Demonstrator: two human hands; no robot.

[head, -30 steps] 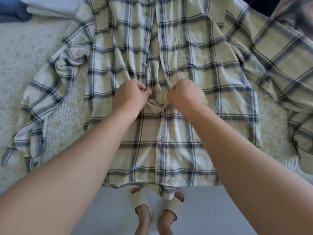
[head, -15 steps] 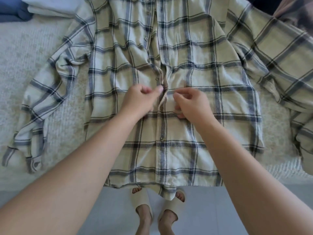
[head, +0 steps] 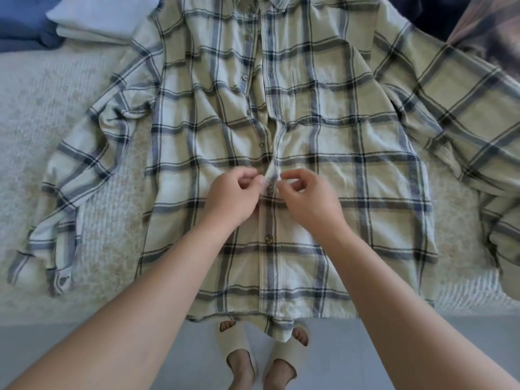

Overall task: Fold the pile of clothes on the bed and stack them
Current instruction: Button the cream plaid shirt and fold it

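Plaid shirt (head: 281, 130) placket pinched between left hand (head: 231, 197) and right hand (head: 306, 198); forearms outstretched

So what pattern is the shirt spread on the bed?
The shirt is plaid: pale cream-green with dark navy and grey-blue check lines, seen in the head view.

Home bedroom. Bed (head: 70, 114) with pale textured cover; plaid shirt (head: 323, 142) spread flat on it; folded clothes (head: 92, 21) stacked far left; grey floor (head: 126, 336) near, person's feet in slippers (head: 239, 342).
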